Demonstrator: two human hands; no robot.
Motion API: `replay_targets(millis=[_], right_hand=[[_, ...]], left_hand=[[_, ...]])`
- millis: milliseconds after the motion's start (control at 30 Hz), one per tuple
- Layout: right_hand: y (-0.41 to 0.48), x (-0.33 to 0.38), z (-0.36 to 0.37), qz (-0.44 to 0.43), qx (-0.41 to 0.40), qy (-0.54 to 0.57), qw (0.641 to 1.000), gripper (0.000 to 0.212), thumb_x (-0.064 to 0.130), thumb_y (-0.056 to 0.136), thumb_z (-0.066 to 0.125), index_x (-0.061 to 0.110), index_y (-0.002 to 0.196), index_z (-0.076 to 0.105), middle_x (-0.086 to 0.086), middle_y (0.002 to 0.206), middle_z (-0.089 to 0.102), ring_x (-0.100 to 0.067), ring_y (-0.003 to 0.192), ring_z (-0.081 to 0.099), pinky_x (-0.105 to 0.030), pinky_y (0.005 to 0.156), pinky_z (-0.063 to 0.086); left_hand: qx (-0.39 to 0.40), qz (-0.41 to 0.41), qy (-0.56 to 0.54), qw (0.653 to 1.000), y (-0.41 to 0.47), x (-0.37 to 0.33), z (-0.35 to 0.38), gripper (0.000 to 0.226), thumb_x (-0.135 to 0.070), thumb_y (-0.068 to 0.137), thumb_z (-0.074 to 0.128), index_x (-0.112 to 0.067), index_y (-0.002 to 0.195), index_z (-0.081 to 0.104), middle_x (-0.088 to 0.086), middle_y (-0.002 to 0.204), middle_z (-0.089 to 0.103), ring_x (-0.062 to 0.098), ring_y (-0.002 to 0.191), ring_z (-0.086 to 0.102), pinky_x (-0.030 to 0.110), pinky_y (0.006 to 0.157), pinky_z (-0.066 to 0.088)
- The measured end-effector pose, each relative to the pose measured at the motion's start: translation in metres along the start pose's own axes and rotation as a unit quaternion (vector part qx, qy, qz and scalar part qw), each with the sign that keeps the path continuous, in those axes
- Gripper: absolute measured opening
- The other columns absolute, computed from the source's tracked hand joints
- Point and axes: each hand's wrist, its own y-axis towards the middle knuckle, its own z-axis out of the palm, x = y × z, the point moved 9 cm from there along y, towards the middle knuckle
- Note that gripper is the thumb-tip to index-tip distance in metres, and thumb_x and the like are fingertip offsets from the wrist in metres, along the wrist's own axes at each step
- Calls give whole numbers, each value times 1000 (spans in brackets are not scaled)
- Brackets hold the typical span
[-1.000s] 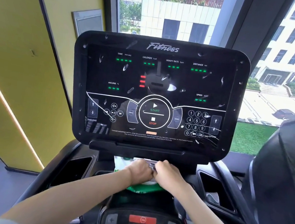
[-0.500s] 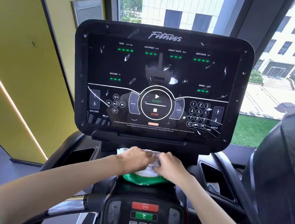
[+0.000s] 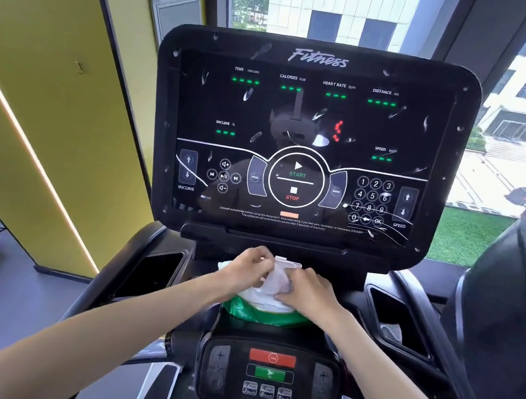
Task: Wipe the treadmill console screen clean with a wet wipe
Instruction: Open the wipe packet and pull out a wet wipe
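The black treadmill console screen stands upright in front of me, marked with white smears and streaks. Just below it, on the ledge, lies a white and green wet wipe pack with its white lid flap raised. My left hand pinches at the pack's opening, where a crumpled wipe shows between my hands. My right hand presses down on the pack's right side. The rest of the wipe is hidden under my fingers.
A small control panel with red and green buttons sits below the pack. Two cup holder recesses flank the ledge. A yellow wall is at left, a window behind, and another black machine at right.
The pack's lid flap now stands raised and a crumpled wipe shows between my hands. Both hands stay on the pack. My head has shifted, so the console sits differently in view.
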Motion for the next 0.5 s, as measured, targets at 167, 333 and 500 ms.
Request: replay_targets(millis=[167,333,500], right_hand=[[-1,-1,0,8,3,11,1000,33,37,77,62,19,104,62,-3,99,65,-25,97,61,-30,74,46],[-3,1,11,7,36,184,982,20,18,71,71,21,62,53,2,68,53,-11,65,49,-18,51,33],[-1,-7,15,31,37,214,976,23,25,67,73,15,84,63,0,72,63,-16,74,61,-26,63,45]], left_hand=[[56,9,35,998,1,-4,3,9,-11,85,56,-18,81,55,-3,68,50,12,68,42,23,63,34],[117,66,81,988,1,-14,11,25,4,77,64,-10,99,64,1,76,58,9,67,51,19,64,41],[105,86,-7,991,-3,-25,5,29,11,79,57,-13,90,66,3,87,66,11,83,60,20,76,47]])
